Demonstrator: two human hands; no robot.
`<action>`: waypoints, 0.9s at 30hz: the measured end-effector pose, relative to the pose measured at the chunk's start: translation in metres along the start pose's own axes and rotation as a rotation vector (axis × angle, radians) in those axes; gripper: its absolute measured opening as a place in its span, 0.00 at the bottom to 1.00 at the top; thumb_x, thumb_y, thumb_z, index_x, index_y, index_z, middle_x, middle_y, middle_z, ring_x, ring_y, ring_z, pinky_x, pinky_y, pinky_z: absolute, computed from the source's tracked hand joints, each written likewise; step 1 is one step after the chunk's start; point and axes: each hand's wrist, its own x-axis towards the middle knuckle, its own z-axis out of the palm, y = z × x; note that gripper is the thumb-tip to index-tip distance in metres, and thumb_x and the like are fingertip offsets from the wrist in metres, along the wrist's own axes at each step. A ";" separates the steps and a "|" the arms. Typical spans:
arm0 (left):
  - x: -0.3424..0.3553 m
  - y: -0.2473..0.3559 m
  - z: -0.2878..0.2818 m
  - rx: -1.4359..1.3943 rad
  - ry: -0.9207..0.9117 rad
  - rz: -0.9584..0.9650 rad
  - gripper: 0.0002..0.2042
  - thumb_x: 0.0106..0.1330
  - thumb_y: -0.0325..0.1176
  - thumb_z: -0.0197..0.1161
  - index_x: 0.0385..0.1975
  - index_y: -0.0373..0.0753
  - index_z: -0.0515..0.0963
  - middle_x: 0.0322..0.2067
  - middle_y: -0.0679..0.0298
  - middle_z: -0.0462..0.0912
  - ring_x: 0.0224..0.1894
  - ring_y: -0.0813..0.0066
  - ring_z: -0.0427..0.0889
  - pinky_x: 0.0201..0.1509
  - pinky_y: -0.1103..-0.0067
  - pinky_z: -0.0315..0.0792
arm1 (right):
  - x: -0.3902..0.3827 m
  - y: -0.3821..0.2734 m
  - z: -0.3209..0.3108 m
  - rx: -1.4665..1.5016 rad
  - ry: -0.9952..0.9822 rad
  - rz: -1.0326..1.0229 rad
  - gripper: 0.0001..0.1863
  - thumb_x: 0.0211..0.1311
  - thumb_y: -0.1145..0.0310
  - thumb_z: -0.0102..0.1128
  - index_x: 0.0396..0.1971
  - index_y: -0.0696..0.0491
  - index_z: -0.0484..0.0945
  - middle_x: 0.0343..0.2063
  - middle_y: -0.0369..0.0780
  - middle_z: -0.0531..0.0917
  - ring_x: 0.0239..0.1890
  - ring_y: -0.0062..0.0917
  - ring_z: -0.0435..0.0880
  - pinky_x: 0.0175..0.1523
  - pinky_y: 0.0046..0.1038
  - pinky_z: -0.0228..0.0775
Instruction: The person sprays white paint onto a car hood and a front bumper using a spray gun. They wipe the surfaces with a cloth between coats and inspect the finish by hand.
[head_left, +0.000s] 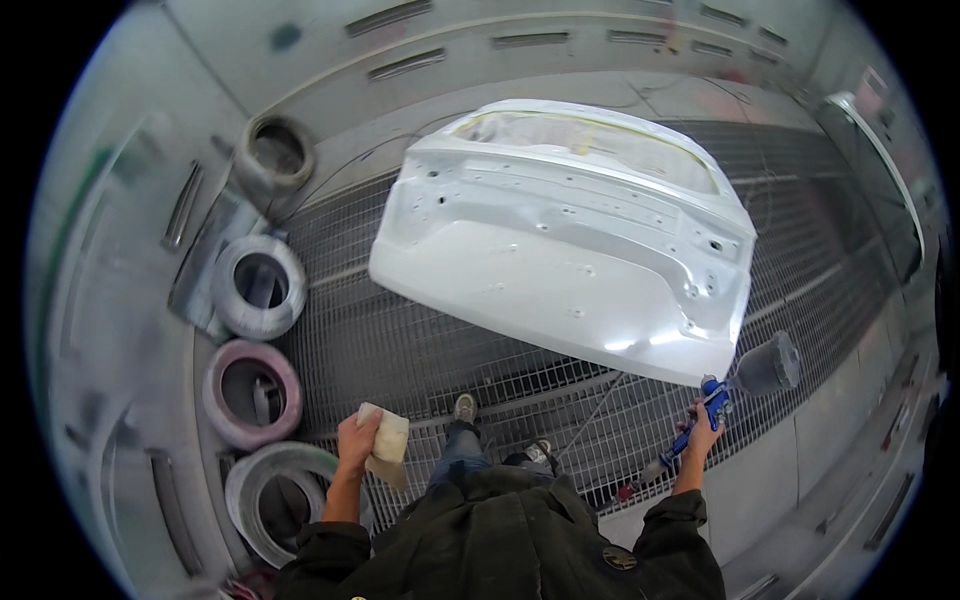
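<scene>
1. My two shoes point(465, 408) stood on the grating floor point(350, 330), on the near side of the white panel point(520, 260).
2. Nearer than the white panel and off to its left, my left hand point(358, 440) was curled around one pale cloth point(388, 440). I judged it light and soft, best pinched along a fold.
3. At the white panel's near right corner, my right hand point(705, 432) was wrapped around one blue spray gun point(716, 400); I couldn't tell whether they touched. It looked stiff, probably top-heavy from its one translucent cup point(770, 365), so the handle seemed the place to grip.
4. The one white panel lay ahead of me, tilted in my view: glossy, likely rigid, bulky and easily marred, best held by hidden edges.
5. Four rings point(260, 323) ran along its left.
6. One masking sheet point(600, 135) covered its far opening.
</scene>
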 end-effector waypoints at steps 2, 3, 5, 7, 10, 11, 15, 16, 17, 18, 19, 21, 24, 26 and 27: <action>-0.004 -0.017 -0.014 -0.033 0.038 0.006 0.13 0.65 0.37 0.63 0.33 0.31 0.80 0.27 0.67 0.82 0.28 0.81 0.78 0.33 0.80 0.72 | -0.002 -0.001 0.027 -0.021 -0.010 0.008 0.16 0.61 0.70 0.59 0.48 0.55 0.70 0.33 0.37 0.82 0.32 0.22 0.80 0.23 0.25 0.74; -0.007 -0.024 -0.021 -0.062 0.062 -0.027 0.13 0.65 0.37 0.63 0.33 0.31 0.81 0.27 0.67 0.82 0.28 0.81 0.79 0.33 0.79 0.73 | 0.002 0.004 0.035 -0.033 -0.048 0.012 0.15 0.61 0.70 0.59 0.47 0.55 0.71 0.33 0.37 0.82 0.31 0.22 0.80 0.22 0.25 0.73; -0.010 -0.037 -0.036 -0.120 0.107 -0.086 0.13 0.65 0.37 0.64 0.33 0.30 0.81 0.27 0.66 0.83 0.28 0.80 0.79 0.33 0.79 0.73 | 0.005 0.007 0.051 -0.105 -0.165 0.031 0.15 0.60 0.70 0.61 0.45 0.57 0.71 0.35 0.38 0.82 0.32 0.22 0.80 0.21 0.25 0.72; -0.009 -0.053 -0.053 -0.134 0.150 -0.091 0.13 0.64 0.37 0.64 0.34 0.30 0.81 0.28 0.64 0.83 0.29 0.80 0.80 0.33 0.79 0.73 | -0.004 0.014 0.075 -0.095 -0.226 0.004 0.15 0.60 0.70 0.61 0.45 0.57 0.72 0.34 0.38 0.82 0.31 0.21 0.80 0.21 0.24 0.72; -0.003 -0.062 -0.071 -0.180 0.188 -0.117 0.14 0.64 0.38 0.65 0.34 0.30 0.81 0.28 0.63 0.84 0.29 0.79 0.80 0.33 0.78 0.73 | -0.033 0.010 0.119 -0.159 -0.304 -0.025 0.15 0.59 0.70 0.62 0.44 0.57 0.72 0.33 0.38 0.82 0.31 0.20 0.80 0.20 0.22 0.73; 0.002 -0.064 -0.078 -0.197 0.195 -0.130 0.14 0.64 0.38 0.65 0.34 0.30 0.81 0.28 0.63 0.84 0.29 0.79 0.80 0.33 0.78 0.73 | -0.046 0.009 0.135 -0.163 -0.325 -0.028 0.16 0.59 0.69 0.63 0.45 0.57 0.72 0.33 0.38 0.81 0.31 0.20 0.80 0.20 0.21 0.73; 0.037 -0.087 -0.109 -0.216 0.208 -0.155 0.15 0.63 0.38 0.65 0.34 0.29 0.81 0.28 0.63 0.84 0.30 0.78 0.80 0.34 0.78 0.73 | -0.086 0.016 0.192 -0.215 -0.430 -0.046 0.15 0.59 0.69 0.62 0.44 0.57 0.72 0.34 0.39 0.82 0.31 0.20 0.81 0.19 0.21 0.74; 0.048 -0.096 -0.118 -0.219 0.216 -0.158 0.15 0.63 0.38 0.65 0.34 0.29 0.81 0.28 0.63 0.84 0.30 0.78 0.81 0.34 0.78 0.73 | -0.100 0.019 0.208 -0.222 -0.446 -0.059 0.15 0.59 0.69 0.62 0.44 0.57 0.73 0.35 0.39 0.82 0.31 0.20 0.81 0.19 0.21 0.75; 0.061 -0.106 -0.128 -0.225 0.220 -0.161 0.15 0.63 0.38 0.65 0.34 0.29 0.81 0.28 0.63 0.84 0.30 0.78 0.81 0.34 0.78 0.73 | -0.112 0.023 0.224 -0.261 -0.449 -0.089 0.13 0.59 0.69 0.61 0.42 0.58 0.77 0.35 0.39 0.83 0.32 0.19 0.81 0.19 0.20 0.74; 0.075 -0.116 -0.139 -0.222 0.224 -0.165 0.15 0.63 0.38 0.65 0.34 0.29 0.81 0.28 0.63 0.84 0.30 0.78 0.81 0.34 0.78 0.73 | -0.124 0.026 0.240 -0.267 -0.476 -0.084 0.13 0.60 0.69 0.61 0.42 0.58 0.77 0.36 0.39 0.83 0.32 0.19 0.81 0.19 0.20 0.74; 0.089 -0.127 -0.153 -0.218 0.227 -0.170 0.15 0.63 0.38 0.66 0.34 0.29 0.81 0.28 0.63 0.84 0.30 0.78 0.81 0.34 0.78 0.73 | -0.138 0.030 0.257 -0.274 -0.502 -0.078 0.13 0.60 0.69 0.61 0.42 0.59 0.77 0.37 0.39 0.83 0.32 0.19 0.81 0.19 0.20 0.74; 0.117 -0.136 -0.175 -0.229 0.226 -0.175 0.15 0.62 0.39 0.66 0.33 0.29 0.81 0.28 0.62 0.84 0.30 0.78 0.80 0.34 0.78 0.73 | -0.167 0.031 0.290 -0.292 -0.559 -0.088 0.13 0.60 0.71 0.60 0.44 0.59 0.76 0.39 0.41 0.83 0.31 0.19 0.80 0.18 0.20 0.75; 0.159 -0.147 -0.209 -0.241 0.219 -0.181 0.16 0.61 0.40 0.67 0.33 0.29 0.81 0.28 0.62 0.84 0.30 0.78 0.80 0.34 0.78 0.73 | -0.212 0.035 0.337 -0.308 -0.625 -0.066 0.15 0.60 0.71 0.59 0.47 0.59 0.74 0.40 0.42 0.83 0.31 0.19 0.80 0.18 0.20 0.75; 0.186 -0.153 -0.228 -0.226 0.208 -0.208 0.16 0.61 0.40 0.67 0.33 0.29 0.81 0.28 0.62 0.84 0.29 0.78 0.80 0.34 0.78 0.73 | -0.239 0.038 0.371 -0.330 -0.654 -0.076 0.16 0.60 0.71 0.59 0.47 0.59 0.75 0.42 0.42 0.83 0.32 0.20 0.80 0.19 0.20 0.75; 0.196 -0.148 -0.235 -0.264 0.201 -0.199 0.16 0.61 0.41 0.67 0.32 0.29 0.81 0.27 0.63 0.83 0.28 0.78 0.80 0.34 0.78 0.73 | -0.254 0.037 0.389 -0.346 -0.665 -0.088 0.15 0.60 0.71 0.59 0.46 0.59 0.76 0.42 0.42 0.84 0.32 0.19 0.80 0.19 0.20 0.75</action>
